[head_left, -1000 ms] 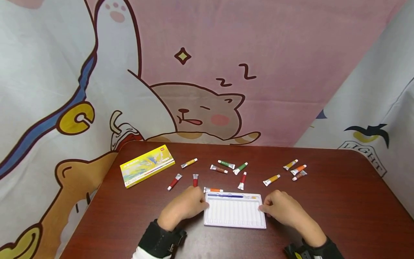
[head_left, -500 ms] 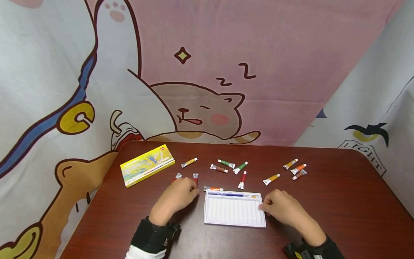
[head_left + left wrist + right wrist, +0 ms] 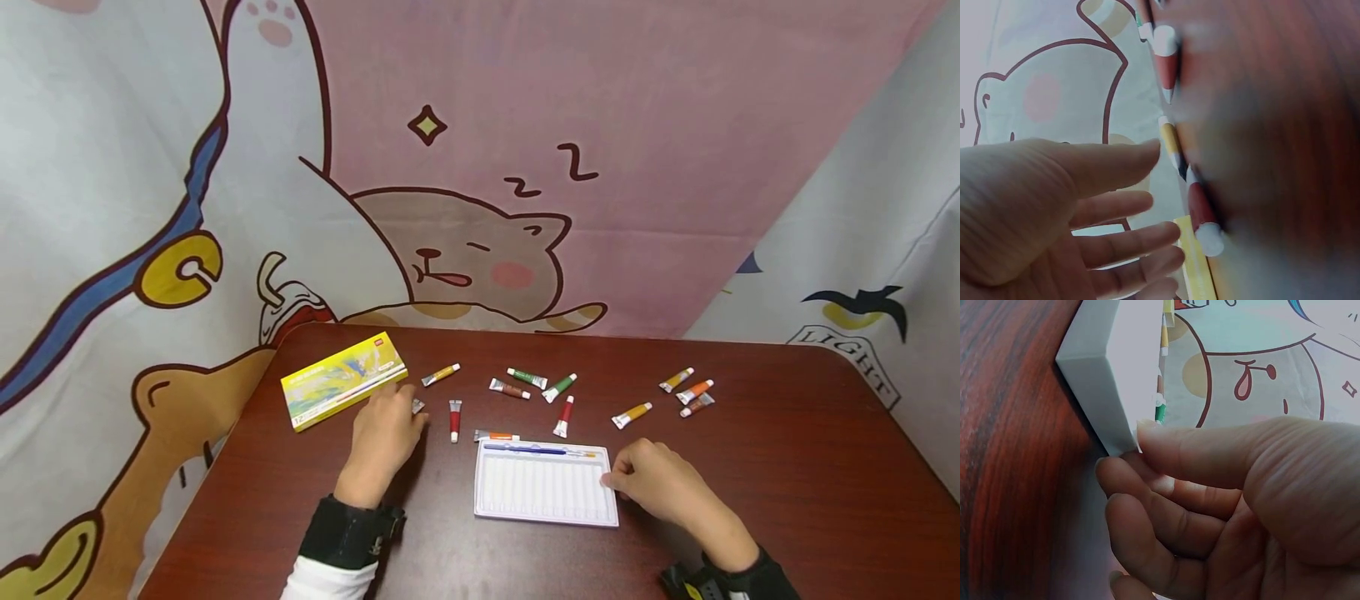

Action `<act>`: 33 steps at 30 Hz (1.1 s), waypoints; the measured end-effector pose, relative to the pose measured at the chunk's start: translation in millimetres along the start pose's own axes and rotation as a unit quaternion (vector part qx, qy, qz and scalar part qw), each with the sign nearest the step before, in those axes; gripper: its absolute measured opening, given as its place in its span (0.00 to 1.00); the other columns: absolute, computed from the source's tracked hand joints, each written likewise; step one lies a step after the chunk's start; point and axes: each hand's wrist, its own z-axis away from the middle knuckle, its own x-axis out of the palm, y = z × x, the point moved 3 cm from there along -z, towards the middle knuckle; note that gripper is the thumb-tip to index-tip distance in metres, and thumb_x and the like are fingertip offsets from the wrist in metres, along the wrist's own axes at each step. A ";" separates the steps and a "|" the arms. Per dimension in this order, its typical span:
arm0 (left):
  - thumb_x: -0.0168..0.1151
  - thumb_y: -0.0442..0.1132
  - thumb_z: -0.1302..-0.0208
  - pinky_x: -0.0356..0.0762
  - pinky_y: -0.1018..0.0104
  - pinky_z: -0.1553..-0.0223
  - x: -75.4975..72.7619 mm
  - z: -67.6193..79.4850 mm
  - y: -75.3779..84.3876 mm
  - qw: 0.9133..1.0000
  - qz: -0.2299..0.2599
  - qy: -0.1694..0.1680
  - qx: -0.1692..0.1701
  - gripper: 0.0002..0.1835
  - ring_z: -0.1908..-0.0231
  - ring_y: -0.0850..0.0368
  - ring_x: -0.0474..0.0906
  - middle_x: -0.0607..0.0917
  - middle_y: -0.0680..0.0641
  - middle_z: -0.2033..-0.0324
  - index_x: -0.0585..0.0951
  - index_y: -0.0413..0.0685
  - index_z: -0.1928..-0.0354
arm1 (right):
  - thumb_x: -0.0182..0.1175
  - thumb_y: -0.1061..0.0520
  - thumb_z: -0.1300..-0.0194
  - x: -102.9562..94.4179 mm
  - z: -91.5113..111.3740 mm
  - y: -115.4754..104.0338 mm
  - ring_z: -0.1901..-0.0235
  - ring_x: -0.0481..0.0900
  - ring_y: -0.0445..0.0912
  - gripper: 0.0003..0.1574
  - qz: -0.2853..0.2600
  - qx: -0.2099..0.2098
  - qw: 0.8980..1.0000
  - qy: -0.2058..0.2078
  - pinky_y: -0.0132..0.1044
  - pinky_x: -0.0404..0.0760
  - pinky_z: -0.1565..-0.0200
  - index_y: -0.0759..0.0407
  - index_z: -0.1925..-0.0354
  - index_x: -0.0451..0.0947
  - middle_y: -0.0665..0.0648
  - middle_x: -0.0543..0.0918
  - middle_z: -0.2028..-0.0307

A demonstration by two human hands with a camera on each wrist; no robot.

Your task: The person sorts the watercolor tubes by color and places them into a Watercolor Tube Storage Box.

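In the head view my left hand (image 3: pixel 382 437) hovers over a red paint tube, whose silver end (image 3: pixel 417 406) peeks out beside the fingers. The left wrist view has the thumb and fingers apart with nothing between them, near that red tube (image 3: pixel 1200 206) with its white cap. My right hand (image 3: pixel 651 479) pinches the right edge of a white plastic tray (image 3: pixel 546 492); thumb and fingertips meet at the tray's corner (image 3: pixel 1124 434) in the right wrist view. A blue paintbrush (image 3: pixel 525 450) lies in the tray's top groove.
A yellow box (image 3: pixel 341 379) lies at the table's back left. Several paint tubes are scattered behind the tray, including a red one (image 3: pixel 454 421), an orange one (image 3: pixel 497 436) and a green one (image 3: pixel 559 388). More tubes, one yellow (image 3: pixel 632 415), lie farther right.
My left hand has let go of the tray's left edge and moved left and away from me, over the red tube near the yellow box. My right hand stays on the tray.
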 end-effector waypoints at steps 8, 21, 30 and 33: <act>0.70 0.39 0.48 0.77 0.50 0.72 8.2 -0.3 -7.8 0.998 0.000 -0.045 -0.036 0.13 0.67 0.46 0.76 0.80 0.41 0.71 0.82 0.38 0.64 | 0.67 0.50 0.45 0.4 -0.8 1.8 0.86 0.62 0.40 0.20 -0.002 0.000 1.000 -0.006 0.35 0.60 0.82 0.48 0.88 0.72 0.44 0.66 0.90; 0.69 0.39 0.48 0.68 0.59 0.83 10.1 -3.3 -9.0 0.993 0.017 -0.102 -0.059 0.09 0.81 0.54 0.71 0.78 0.47 0.81 0.80 0.42 0.73 | 0.67 0.51 0.45 1.9 -0.5 1.2 0.86 0.62 0.40 0.20 -0.006 -0.002 1.000 -0.005 0.34 0.60 0.82 0.48 0.88 0.72 0.44 0.65 0.90; 0.71 0.39 0.50 0.64 0.66 0.85 10.0 -1.4 -9.2 0.973 0.104 -0.167 -0.121 0.13 0.84 0.56 0.69 0.74 0.50 0.86 0.76 0.47 0.85 | 0.67 0.51 0.45 0.1 1.6 -0.3 0.86 0.62 0.40 0.19 -0.003 -0.004 1.000 -0.002 0.35 0.61 0.81 0.49 0.87 0.72 0.45 0.67 0.90; 0.71 0.39 0.50 0.61 0.67 0.86 7.1 -0.7 -5.4 0.971 0.132 -0.158 -0.124 0.16 0.86 0.58 0.67 0.70 0.52 0.89 0.75 0.46 0.88 | 0.67 0.51 0.45 -0.2 1.8 -1.0 0.86 0.61 0.40 0.20 -0.006 -0.008 1.000 -0.003 0.35 0.60 0.81 0.49 0.88 0.72 0.44 0.65 0.90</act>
